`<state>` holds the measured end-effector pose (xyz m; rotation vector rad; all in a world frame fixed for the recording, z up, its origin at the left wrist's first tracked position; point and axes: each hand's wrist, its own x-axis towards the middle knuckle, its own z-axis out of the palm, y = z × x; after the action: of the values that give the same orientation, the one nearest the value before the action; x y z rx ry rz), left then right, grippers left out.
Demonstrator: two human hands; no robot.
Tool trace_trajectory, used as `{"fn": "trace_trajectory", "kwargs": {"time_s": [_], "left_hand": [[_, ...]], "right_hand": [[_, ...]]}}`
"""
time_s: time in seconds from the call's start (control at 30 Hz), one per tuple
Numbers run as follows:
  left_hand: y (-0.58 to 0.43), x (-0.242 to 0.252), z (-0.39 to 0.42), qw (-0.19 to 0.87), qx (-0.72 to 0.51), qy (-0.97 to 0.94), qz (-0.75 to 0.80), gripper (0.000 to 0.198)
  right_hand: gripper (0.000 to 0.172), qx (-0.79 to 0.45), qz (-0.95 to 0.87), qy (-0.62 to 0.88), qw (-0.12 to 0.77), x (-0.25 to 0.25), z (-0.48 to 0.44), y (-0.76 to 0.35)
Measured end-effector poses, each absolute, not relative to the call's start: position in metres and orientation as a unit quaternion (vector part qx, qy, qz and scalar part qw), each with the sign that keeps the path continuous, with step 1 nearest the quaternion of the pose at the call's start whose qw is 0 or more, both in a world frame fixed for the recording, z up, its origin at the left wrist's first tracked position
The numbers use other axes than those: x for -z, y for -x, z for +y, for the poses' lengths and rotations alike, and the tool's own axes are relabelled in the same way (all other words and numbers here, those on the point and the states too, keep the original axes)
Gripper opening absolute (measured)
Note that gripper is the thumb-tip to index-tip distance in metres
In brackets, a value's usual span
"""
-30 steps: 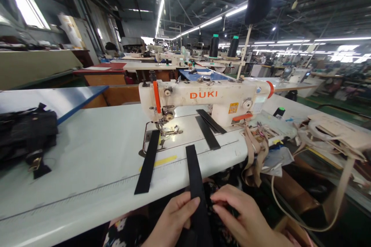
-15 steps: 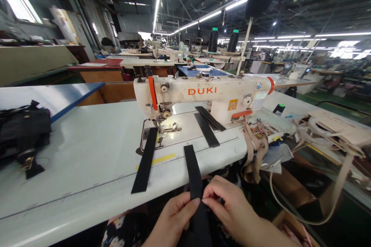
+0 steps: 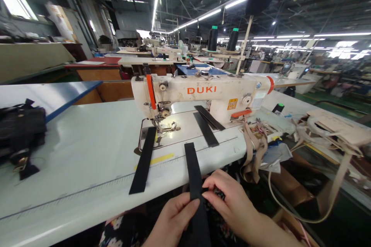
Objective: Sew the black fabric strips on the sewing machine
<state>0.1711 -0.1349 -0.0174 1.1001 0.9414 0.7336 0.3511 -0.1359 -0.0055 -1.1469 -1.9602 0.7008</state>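
My left hand (image 3: 181,214) is closed on a black strap (image 3: 192,164), thumb on top and fingers underneath. The strap's far end rests on the table's front edge, and its near part hangs down over my lap. At the strap's right edge my right hand (image 3: 224,195) pinches with thumb and forefinger. A small dark bit shows between those fingertips; whether it belongs to the strap I cannot tell. Another black strap (image 3: 143,162) lies at the left, its far end by the presser foot of the sewing machine (image 3: 185,94). More black straps (image 3: 206,129) lie under the machine's arm.
Beige webbing (image 3: 256,150) hangs over the table's front edge at the right, beside a tray (image 3: 266,127) of small tools. A black bag-like item with a metal buckle (image 3: 20,164) lies at the far left. A yellow tape strip (image 3: 162,158) marks the white table (image 3: 81,154).
My right fingertips have moved slightly up and away from the strap's edge, and a dark bit now shows between them. My left hand keeps its hold. The view has shifted slightly.
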Motion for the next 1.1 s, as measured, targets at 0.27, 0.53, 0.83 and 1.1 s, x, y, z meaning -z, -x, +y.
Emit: {"fn": "trace_trajectory", "kwargs": {"time_s": [0.27, 0.53, 0.83, 1.1], "left_hand": [[-0.167, 0.025, -0.136, 0.689, -0.322, -0.495, 0.42, 0.05], [-0.166, 0.019, -0.14, 0.711, -0.322, -0.442, 0.443, 0.053], [-0.168, 0.012, -0.14, 0.702, -0.32, -0.46, 0.439, 0.051], [-0.165, 0.021, -0.141, 0.708, -0.326, -0.445, 0.441, 0.051]], "right_hand": [[0.018, -0.243, -0.796, 0.44, 0.336, 0.004, -0.134, -0.347], [0.017, -0.221, -0.723, 0.501, 0.421, 0.0, -0.127, -0.369], [0.008, -0.286, -0.761, 0.442, 0.378, -0.001, -0.14, -0.356], [0.018, -0.188, -0.821, 0.419, 0.338, -0.002, -0.133, -0.351]]}}
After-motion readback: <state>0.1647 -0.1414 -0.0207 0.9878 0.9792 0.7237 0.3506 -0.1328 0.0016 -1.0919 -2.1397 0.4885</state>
